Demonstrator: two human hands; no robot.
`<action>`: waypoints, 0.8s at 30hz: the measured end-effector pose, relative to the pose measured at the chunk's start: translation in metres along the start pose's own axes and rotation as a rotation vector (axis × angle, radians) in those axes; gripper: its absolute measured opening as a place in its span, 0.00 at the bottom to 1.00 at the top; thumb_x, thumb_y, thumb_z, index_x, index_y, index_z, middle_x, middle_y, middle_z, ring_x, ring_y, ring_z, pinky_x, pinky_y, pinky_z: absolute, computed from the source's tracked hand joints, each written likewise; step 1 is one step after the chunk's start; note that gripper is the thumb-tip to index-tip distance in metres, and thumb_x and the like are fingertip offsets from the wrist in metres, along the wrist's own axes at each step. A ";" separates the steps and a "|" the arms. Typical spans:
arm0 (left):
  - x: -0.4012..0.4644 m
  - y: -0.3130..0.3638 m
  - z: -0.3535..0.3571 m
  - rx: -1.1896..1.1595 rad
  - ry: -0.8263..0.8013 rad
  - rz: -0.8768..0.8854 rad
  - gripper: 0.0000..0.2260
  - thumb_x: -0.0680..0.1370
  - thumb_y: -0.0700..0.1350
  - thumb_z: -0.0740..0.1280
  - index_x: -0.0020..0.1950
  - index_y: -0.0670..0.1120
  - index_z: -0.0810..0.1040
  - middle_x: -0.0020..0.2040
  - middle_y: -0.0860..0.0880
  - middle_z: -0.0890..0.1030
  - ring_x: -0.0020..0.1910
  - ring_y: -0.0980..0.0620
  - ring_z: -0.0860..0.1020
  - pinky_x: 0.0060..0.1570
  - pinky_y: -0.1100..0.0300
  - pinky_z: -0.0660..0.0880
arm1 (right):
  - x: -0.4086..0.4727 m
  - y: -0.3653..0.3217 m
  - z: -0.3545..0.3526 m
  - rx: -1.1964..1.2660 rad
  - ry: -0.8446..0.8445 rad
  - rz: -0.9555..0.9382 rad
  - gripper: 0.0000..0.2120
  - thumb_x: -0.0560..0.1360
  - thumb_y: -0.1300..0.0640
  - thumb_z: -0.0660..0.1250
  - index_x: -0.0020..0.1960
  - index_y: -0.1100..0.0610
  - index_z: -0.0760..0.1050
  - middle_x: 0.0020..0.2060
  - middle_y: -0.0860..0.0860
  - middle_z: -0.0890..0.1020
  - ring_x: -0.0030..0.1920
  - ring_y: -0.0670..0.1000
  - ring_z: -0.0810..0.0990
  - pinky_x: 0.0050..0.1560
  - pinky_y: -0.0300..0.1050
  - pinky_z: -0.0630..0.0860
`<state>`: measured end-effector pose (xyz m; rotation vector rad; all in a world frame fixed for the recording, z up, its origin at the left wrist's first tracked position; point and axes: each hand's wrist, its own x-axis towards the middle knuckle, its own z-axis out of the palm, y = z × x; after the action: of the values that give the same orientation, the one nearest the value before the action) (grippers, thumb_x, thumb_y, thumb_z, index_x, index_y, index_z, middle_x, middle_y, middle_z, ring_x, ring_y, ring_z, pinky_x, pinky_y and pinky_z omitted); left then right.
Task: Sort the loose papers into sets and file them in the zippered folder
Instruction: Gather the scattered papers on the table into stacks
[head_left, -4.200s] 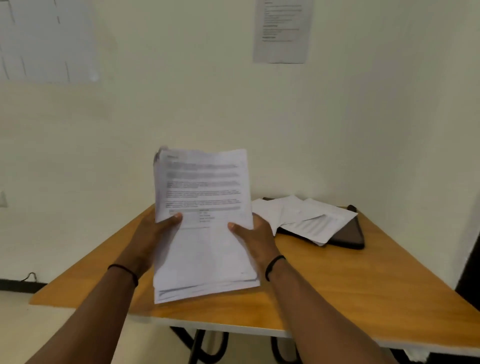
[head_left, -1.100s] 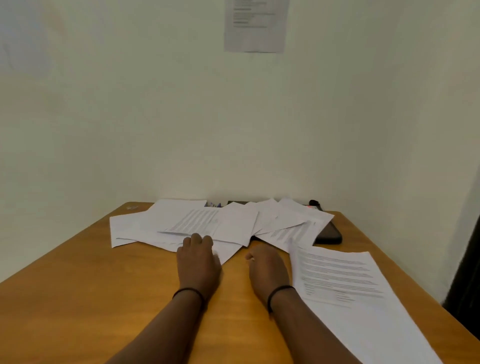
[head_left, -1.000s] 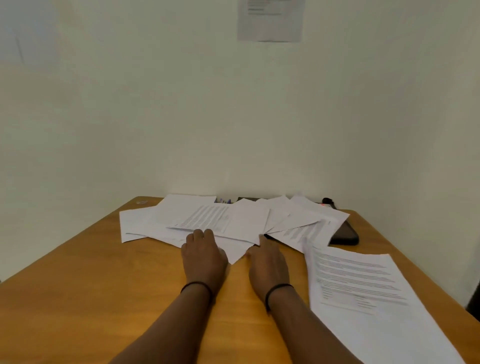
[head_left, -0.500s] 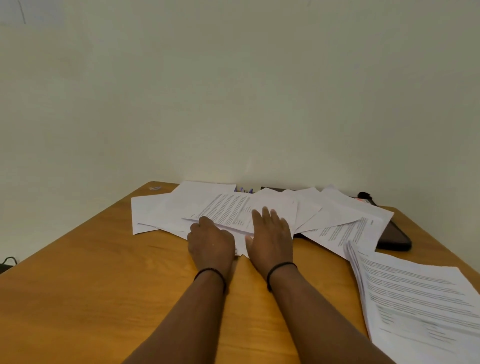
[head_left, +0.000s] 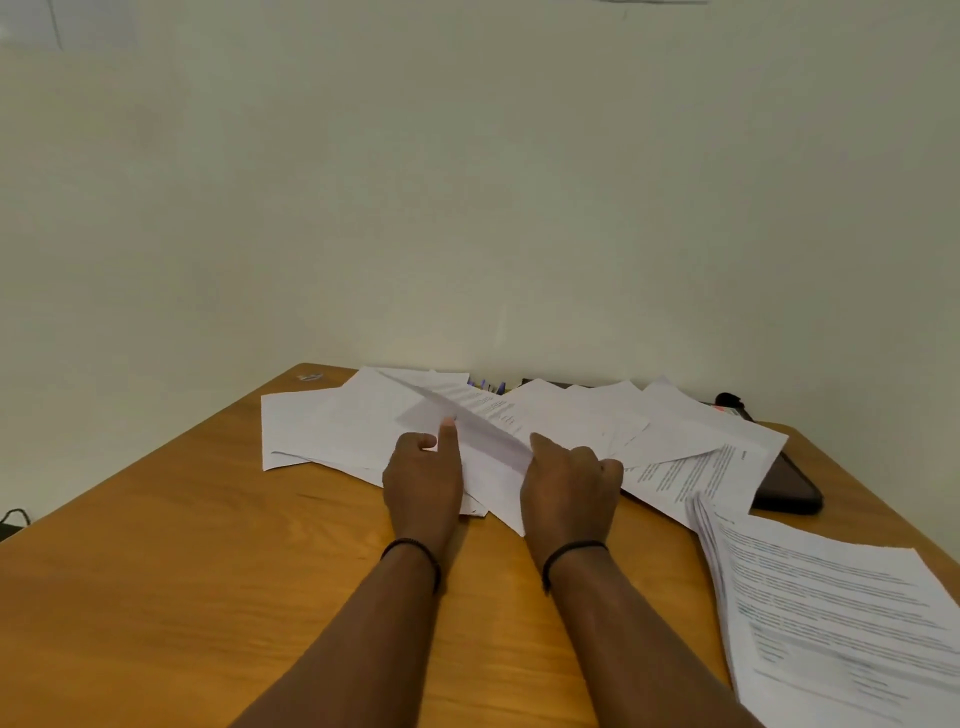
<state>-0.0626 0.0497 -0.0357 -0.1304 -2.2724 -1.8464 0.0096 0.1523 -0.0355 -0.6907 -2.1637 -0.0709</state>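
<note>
Loose white papers (head_left: 332, 426) lie scattered across the far half of the wooden table (head_left: 182, 571). One printed sheet (head_left: 467, 415) is lifted at a tilt above them. My left hand (head_left: 423, 480) pinches its near left part, thumb on top. My right hand (head_left: 569, 486) grips its near right edge with curled fingers. A thick stack of printed pages (head_left: 841, 608) rests at the right front. The dark zippered folder (head_left: 787, 488) lies at the back right, mostly covered by papers.
The table stands in a corner, with walls behind and to the right. A few blue pens (head_left: 485, 385) show at the back edge behind the papers. A small clip-like item (head_left: 310, 376) lies at the far left corner. A cable (head_left: 13, 517) lies on the floor at left.
The stack I held earlier now lies at the right front. Both hands moved from lying flat at the pile's edge to lifting one printed sheet off it.
</note>
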 end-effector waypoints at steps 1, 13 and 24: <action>0.000 0.003 -0.001 -0.137 -0.044 -0.034 0.21 0.79 0.63 0.61 0.51 0.45 0.79 0.47 0.47 0.83 0.47 0.47 0.82 0.43 0.58 0.75 | -0.003 -0.003 -0.005 0.016 0.033 -0.061 0.11 0.60 0.65 0.78 0.38 0.52 0.83 0.24 0.51 0.76 0.26 0.53 0.74 0.34 0.45 0.70; 0.034 -0.004 -0.046 -0.676 -0.261 -0.396 0.14 0.78 0.31 0.63 0.62 0.40 0.76 0.59 0.40 0.80 0.56 0.37 0.79 0.56 0.44 0.77 | -0.017 -0.004 -0.024 0.435 0.141 -0.033 0.18 0.80 0.47 0.60 0.34 0.52 0.74 0.27 0.45 0.75 0.27 0.45 0.71 0.25 0.37 0.70; 0.033 -0.011 -0.113 -0.415 -0.357 -0.256 0.12 0.78 0.33 0.61 0.60 0.41 0.75 0.58 0.38 0.80 0.54 0.35 0.79 0.49 0.45 0.78 | -0.009 0.016 -0.028 0.305 -0.366 0.474 0.21 0.80 0.46 0.61 0.67 0.53 0.60 0.46 0.51 0.81 0.38 0.49 0.75 0.32 0.40 0.67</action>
<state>-0.0851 -0.0651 -0.0168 -0.2613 -2.1579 -2.5992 0.0423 0.1541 -0.0270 -1.0758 -2.2174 0.6663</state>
